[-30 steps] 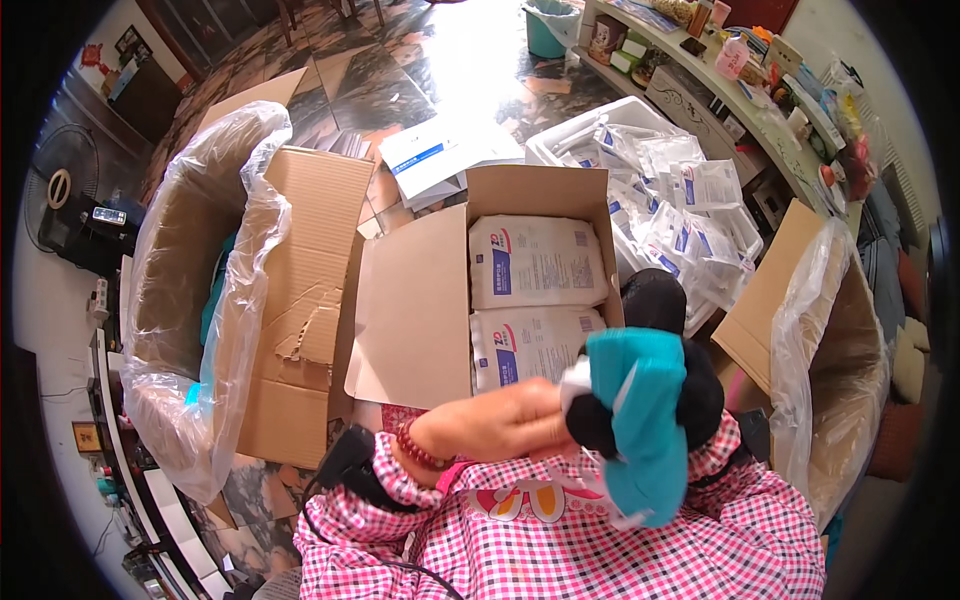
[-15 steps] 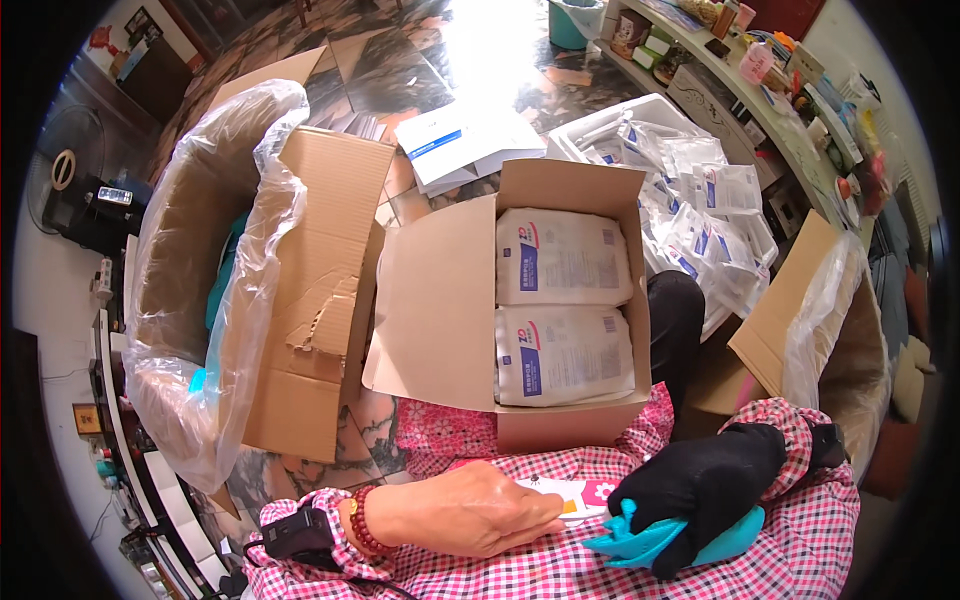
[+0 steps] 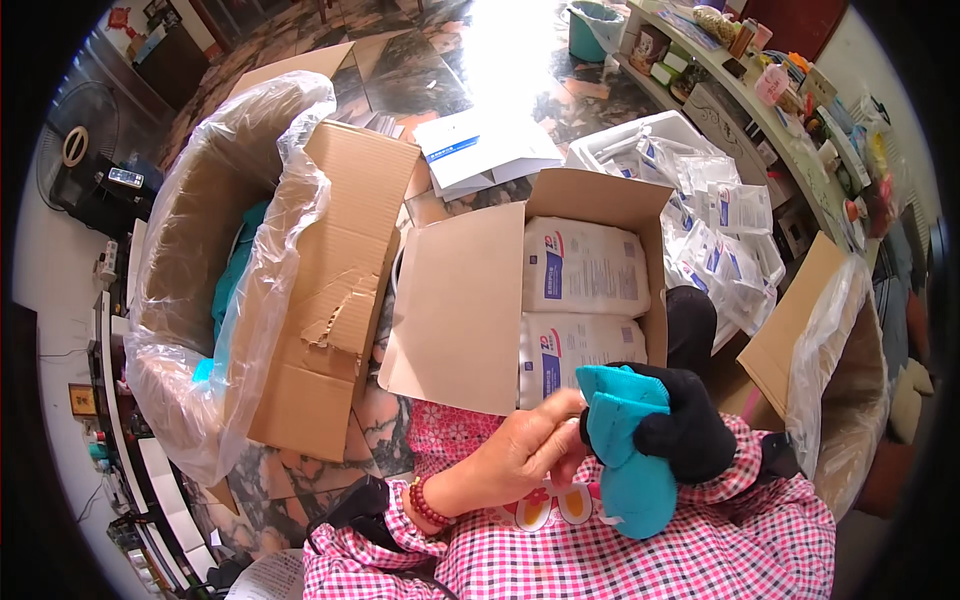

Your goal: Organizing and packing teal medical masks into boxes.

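My right hand, in a black glove, grips a folded teal cloth piece over my lap. My bare left hand, with a red bead bracelet at the wrist, pinches the same teal piece at its upper left edge. Just beyond my hands stands an open cardboard box holding two white packs with blue marks. My sleeves and lap are pink checked fabric.
A large carton lined with a clear plastic bag stands at left, teal items inside. Another bag-lined carton is at right. Several small white packets lie in a tray beyond, near a shelf of bottles. White papers lie on the floor.
Both hands have risen from my lap with the teal piece. My left hand moved right and now pinches its edge beside the open box.
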The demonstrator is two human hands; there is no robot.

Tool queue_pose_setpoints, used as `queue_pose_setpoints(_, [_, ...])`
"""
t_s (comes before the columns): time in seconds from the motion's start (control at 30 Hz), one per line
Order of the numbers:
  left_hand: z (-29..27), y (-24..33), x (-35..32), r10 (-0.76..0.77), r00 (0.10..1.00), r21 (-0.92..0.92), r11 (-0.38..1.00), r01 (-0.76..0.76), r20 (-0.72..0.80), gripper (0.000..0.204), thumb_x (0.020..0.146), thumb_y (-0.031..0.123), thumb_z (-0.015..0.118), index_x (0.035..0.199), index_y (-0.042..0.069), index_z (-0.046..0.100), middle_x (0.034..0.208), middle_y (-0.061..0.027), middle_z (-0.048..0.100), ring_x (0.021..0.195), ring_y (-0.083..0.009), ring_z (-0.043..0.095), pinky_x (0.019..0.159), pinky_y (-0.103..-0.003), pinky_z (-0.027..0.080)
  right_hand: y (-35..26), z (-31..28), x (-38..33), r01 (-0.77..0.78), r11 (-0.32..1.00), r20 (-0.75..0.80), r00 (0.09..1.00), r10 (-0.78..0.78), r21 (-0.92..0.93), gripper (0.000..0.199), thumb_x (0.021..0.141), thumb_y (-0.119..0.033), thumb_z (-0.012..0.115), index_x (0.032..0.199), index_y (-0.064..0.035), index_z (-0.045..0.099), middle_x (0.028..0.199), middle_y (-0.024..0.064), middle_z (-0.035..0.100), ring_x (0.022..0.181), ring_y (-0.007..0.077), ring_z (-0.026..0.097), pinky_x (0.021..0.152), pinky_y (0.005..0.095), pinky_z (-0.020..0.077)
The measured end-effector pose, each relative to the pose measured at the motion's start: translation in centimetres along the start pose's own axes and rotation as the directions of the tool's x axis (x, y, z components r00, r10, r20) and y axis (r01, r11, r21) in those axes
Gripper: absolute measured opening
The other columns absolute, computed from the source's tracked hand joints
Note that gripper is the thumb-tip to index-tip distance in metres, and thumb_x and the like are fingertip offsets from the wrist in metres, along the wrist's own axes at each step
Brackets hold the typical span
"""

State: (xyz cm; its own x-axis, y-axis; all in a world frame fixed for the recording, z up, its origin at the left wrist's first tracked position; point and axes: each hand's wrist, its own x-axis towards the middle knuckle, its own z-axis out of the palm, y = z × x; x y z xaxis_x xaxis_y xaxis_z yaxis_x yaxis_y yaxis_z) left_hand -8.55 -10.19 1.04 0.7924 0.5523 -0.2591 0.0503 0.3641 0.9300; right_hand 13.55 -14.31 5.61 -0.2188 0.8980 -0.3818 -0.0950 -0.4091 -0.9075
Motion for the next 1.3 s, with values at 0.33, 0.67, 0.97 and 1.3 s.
queue_pose_setpoints(0.33, [-0.1,0.6,0.9,0.519,0.853,0.767,0.529,-0.363,0.046,0.022,0.093,0.001,0.059,0.115,0.001,0.063,0.098,-0.0106,0.070,0.081,-0.0250,0.072,0.067,-0.038,0.058,1.6,-0.3,0.8,0.053,0.926,0.017,0.998,-0.064,0.374,0.055,0.100,-0.039,0.064,0.133,0.0028,0.056,0.103,0.0111,0.071,0.092,0.0186,0.070,0.083,0.0369,0.0582])
queue_pose_setpoints(0.67, [-0.1,3.1,-4.0,0.204,0.826,0.654,0.524,-0.545,0.525,0.028,0.103,0.027,0.057,0.087,0.004,0.052,0.071,-0.0080,0.057,0.059,-0.0247,0.062,0.050,-0.037,0.050,-4.4,-1.3,-2.8,-0.069,0.912,0.689,0.632,0.354,-0.405,0.032,0.093,-0.028,0.077,0.113,-0.0044,0.071,0.098,0.0116,0.073,0.086,0.0204,0.070,0.079,0.0326,0.0558])
queue_pose_setpoints(0.97, [-9.7,-2.0,-11.9,0.227,0.929,0.464,0.883,-0.071,-0.292,0.033,0.106,0.026,0.054,0.078,0.009,0.050,0.065,0.0016,0.048,0.052,-0.0096,0.046,0.047,-0.026,0.039,-6.4,-6.5,-6.6,-0.578,0.790,-0.139,0.816,0.561,-0.203,0.038,0.095,-0.025,0.071,0.123,0.0016,0.068,0.100,0.0136,0.075,0.089,0.0198,0.073,0.084,0.0358,0.0587])
queue_pose_setpoints(1.3, [-12.8,-10.7,-7.2,0.023,0.808,-0.753,0.346,-0.559,-0.589,0.043,0.111,0.031,0.041,0.132,-0.003,0.055,0.130,-0.0161,0.061,0.116,-0.0245,0.062,0.097,-0.034,0.056,-0.4,-2.8,-0.3,-0.105,0.993,-0.240,0.964,0.116,0.057,0.045,0.097,-0.045,0.062,0.117,-0.0044,0.065,0.088,0.0090,0.068,0.075,0.0205,0.065,0.069,0.0334,0.0539])
